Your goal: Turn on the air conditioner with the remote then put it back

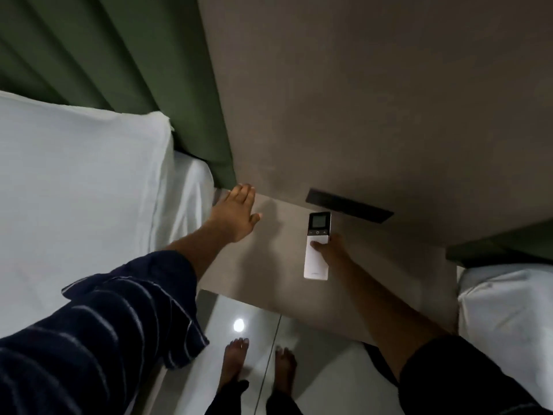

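A slim white remote (316, 259) with a dark screen at its far end is over the grey bedside table (269, 265), near the wall. My right hand (329, 250) is shut on the remote, thumb across its front below the buttons, fingers hidden behind it. I cannot tell whether the remote touches the tabletop. My left hand (238, 214) lies flat and open on the table's far left corner, fingers spread toward the wall. The air conditioner is not in view.
A dark rectangular panel (348, 205) is set in the grey wall just behind the remote. A white bed (74, 190) lies at left, a second bed (508, 310) at right, green curtain (119, 70) behind. My bare feet stand on glossy floor tiles (239, 313).
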